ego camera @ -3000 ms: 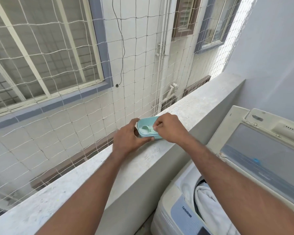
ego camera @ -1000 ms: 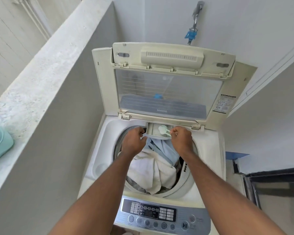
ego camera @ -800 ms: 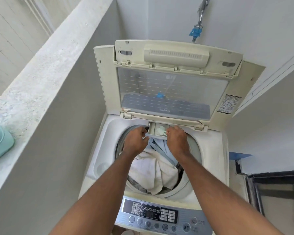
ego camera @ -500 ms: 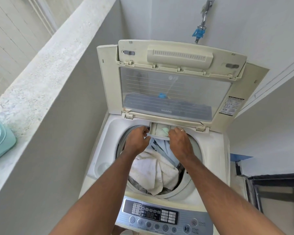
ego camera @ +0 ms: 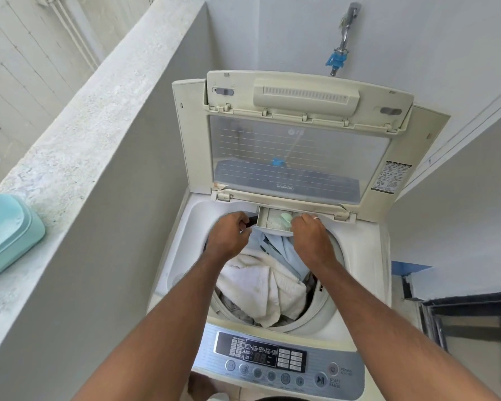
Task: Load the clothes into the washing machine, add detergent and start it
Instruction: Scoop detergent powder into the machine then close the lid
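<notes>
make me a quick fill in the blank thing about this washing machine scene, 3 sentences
1. The washing machine's lid stands ____.
2. The right hand tips a pale green scoop into the detergent ____ at the back of the tub opening.
3. The teal box sits on the ledge to the ____ of the machine.

Missing words: open; drawer; left

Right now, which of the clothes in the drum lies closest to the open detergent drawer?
The light blue garment, bunched at the back of the drum directly under the detergent drawer. The white towel lies nearer the control panel.
</notes>
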The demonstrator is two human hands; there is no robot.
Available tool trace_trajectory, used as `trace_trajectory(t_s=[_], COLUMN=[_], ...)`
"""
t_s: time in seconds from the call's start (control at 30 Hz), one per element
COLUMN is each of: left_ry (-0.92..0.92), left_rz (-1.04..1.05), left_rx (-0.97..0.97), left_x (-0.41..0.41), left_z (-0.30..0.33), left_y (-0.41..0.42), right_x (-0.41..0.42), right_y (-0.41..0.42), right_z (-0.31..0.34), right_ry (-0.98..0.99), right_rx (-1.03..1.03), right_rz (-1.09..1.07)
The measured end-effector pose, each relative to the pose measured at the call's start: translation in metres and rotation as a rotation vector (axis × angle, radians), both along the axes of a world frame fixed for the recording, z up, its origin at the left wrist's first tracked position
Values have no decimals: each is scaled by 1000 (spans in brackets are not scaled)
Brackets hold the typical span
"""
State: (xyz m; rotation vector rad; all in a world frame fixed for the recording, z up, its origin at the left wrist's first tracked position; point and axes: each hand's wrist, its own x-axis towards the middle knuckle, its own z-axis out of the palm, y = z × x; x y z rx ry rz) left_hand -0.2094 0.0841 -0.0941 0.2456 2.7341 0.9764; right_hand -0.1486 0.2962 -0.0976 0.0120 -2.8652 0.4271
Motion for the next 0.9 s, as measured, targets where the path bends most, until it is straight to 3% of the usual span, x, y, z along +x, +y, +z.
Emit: trace_trajectory(t_s=[0.17,0.33,0.53,0.9], left_ry=[32,153,306,631], left_rz=[44,96,193,533], left_rx=[10,40,107,216], left_x=[4,18,36,84], left_z=[20,51,116,226], left_y=[-19,-50,-100,-233], right_x=[-1,2,-14,-57], right_y=[-3,-18,-71,-235], right_z=[6,28,81,199], right_ry=[-55,-100,-188,-107], right_rx=[-669,-1062,-1107,-1114], right_rz=[-421,-369,-105,330])
